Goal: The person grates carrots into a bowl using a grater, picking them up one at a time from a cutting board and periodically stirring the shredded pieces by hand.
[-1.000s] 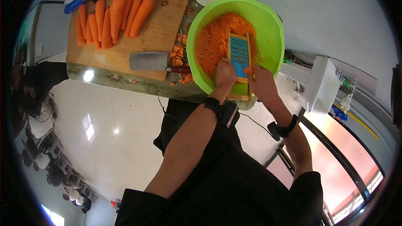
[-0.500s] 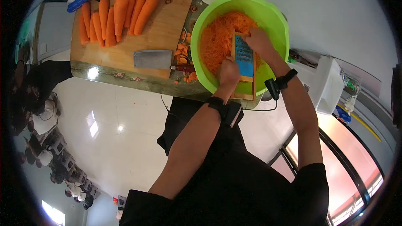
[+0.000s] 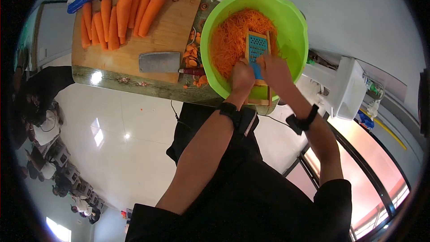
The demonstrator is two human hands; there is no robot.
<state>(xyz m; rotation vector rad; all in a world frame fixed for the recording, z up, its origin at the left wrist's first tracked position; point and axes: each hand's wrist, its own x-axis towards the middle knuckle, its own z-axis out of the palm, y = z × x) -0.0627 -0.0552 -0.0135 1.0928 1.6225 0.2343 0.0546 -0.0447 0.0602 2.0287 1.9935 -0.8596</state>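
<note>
I've got the green bowl (image 3: 295, 40) as my dial, twelve at the top of the view, and the grater (image 3: 257, 45) stands in it, upper end near the centre, foot out over the rim at six. The left hand (image 3: 243, 78), between six and seven, is closed tight on the grater's left rail; the right hand (image 3: 274, 71), at five, sits over the blue plate with its fingers bent, and I can't tell whether any carrot is tucked beneath them. Shredded carrot (image 3: 224, 40) heaps from eight round to twelve. Here's my worry: a short stub would leave little between fingers and teeth, so one skid could scrape a knuckle. If that left grip slackens, hard pressing might send the foot off the rim. Out at nine, the cleaver (image 3: 159, 62) lies on the chopping board (image 3: 172, 33), handle poking towards the bowl among orange scraps (image 3: 191, 56); a shove of the bowl that way could bump it and swing the blade. Whole carrots (image 3: 124, 15) line up between nine and ten, well apart from both hands.
</note>
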